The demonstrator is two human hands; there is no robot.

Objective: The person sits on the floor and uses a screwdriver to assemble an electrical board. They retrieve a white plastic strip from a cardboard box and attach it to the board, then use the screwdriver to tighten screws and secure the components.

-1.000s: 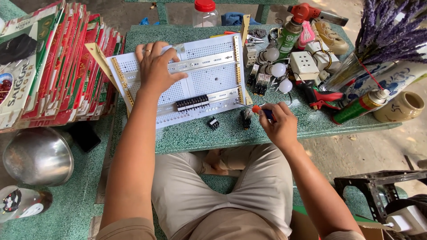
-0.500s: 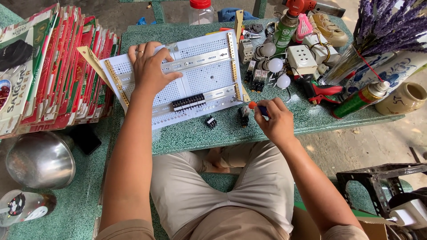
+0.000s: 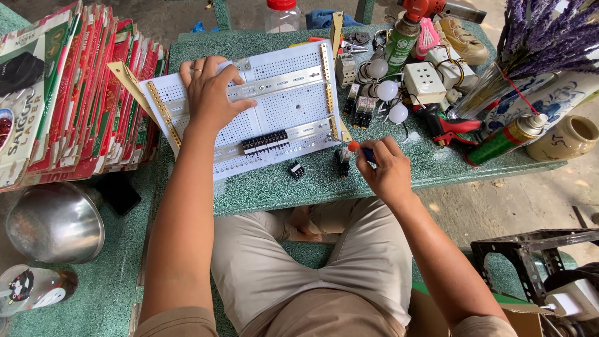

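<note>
Left hand: the left hand [image 3: 211, 93] lies palm down, fingers spread flat, on the upper left part of the perforated panel [image 3: 249, 106]; its grip is open and pinches nothing.
Right hand: the right hand [image 3: 385, 167] is at the panel's lower right corner, its grip pressed together around the screwdriver [image 3: 360, 150].
Screwdriver: orange and dark handle, metal tip directed toward the panel's lower right corner; whether the tip touches it cannot be told.
Perforated panel: white, rectangular, lying tilted on the green speckled desk [image 3: 387, 175]; metal rails cross it and yellowish slotted strips edge its sides.
Terminal block: a black terminal block [image 3: 264, 141] sits on the lower metal rail, near the middle of the panel.
Loose parts: a small black component [image 3: 296, 170] lies on the desk just below the panel; a second dark part [image 3: 344, 161] lies beside the right hand.
Right of panel: white round bulbs [image 3: 387, 90], a white socket box [image 3: 424, 82], red-handled pliers [image 3: 450, 127], and a green spray can [image 3: 505, 140] crowd the desk.
Left surroundings: a stack of red and green cartons [image 3: 68, 93] stands beside the desk; a steel bowl [image 3: 55, 221] rests below it.
</note>
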